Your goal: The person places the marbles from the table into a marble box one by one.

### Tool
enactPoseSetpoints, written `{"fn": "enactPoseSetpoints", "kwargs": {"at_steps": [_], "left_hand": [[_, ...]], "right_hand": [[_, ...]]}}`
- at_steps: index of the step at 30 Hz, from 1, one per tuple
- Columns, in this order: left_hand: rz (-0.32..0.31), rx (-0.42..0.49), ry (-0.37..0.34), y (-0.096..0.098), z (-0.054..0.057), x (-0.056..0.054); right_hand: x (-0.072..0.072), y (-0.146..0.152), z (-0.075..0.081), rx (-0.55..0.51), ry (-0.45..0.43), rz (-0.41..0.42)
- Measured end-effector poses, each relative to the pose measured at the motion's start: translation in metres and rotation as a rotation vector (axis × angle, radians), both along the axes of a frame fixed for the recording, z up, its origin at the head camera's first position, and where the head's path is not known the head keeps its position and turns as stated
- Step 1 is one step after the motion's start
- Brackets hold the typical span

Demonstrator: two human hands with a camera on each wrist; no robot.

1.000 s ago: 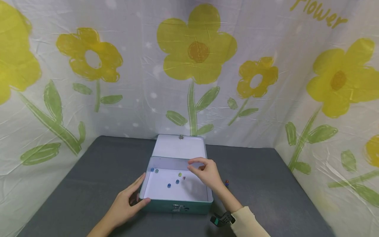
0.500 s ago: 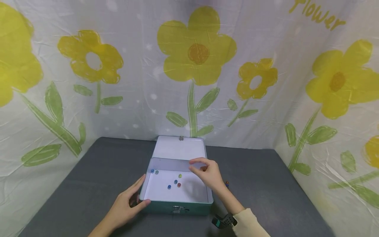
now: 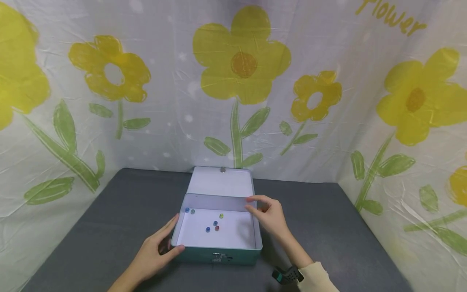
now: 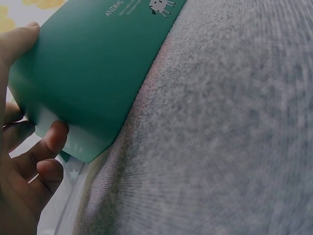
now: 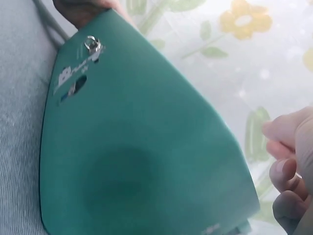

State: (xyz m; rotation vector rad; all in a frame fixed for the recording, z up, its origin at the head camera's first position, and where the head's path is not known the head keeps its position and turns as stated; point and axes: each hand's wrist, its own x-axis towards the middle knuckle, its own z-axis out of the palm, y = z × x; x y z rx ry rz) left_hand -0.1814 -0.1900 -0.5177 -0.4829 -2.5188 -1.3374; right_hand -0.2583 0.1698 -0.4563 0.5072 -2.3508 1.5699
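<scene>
A green hinged-lid box point(image 3: 197, 254) stands on the dark table with its white interior facing up. Inside lie several small beads: a red bead point(image 3: 217, 228), a yellow-green bead point(image 3: 221, 216), and blue ones such as the blue bead point(image 3: 208, 229) near the front. My left hand point(image 3: 155, 247) grips the box's front left corner, thumb on the front wall and fingers along the side; the left wrist view shows the fingertips against the green wall. Over the right rim hovers my right hand point(image 3: 270, 215), thumb and forefinger apart, nothing between them.
Behind the box its lid point(image 3: 220, 180) lies tilted back, with a small metal catch at its top. A metal latch point(image 3: 219, 257) juts from the front wall. A flower-printed curtain point(image 3: 175, 134) closes off the back and sides of the grey table point(image 3: 313, 227).
A red bead has dropped and come to rest near the middle, and a blue bead beside it has shifted left. My right hand has moved right; my left hand stays at the corner.
</scene>
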Motion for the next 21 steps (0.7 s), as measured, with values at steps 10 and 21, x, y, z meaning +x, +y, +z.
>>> {"fn": "enactPoseSetpoints", "kwargs": {"at_steps": [10,21], "left_hand": [[0.009,-0.014,-0.005,-0.001,-0.002,0.0],[0.0,0.002,-0.001,-0.001,-0.002,-0.001]], "right_hand": [[0.003,0.03,-0.004,0.002,-0.007,-0.055],[0.008,0.06,-0.008,-0.026,-0.072,-0.138]]}}
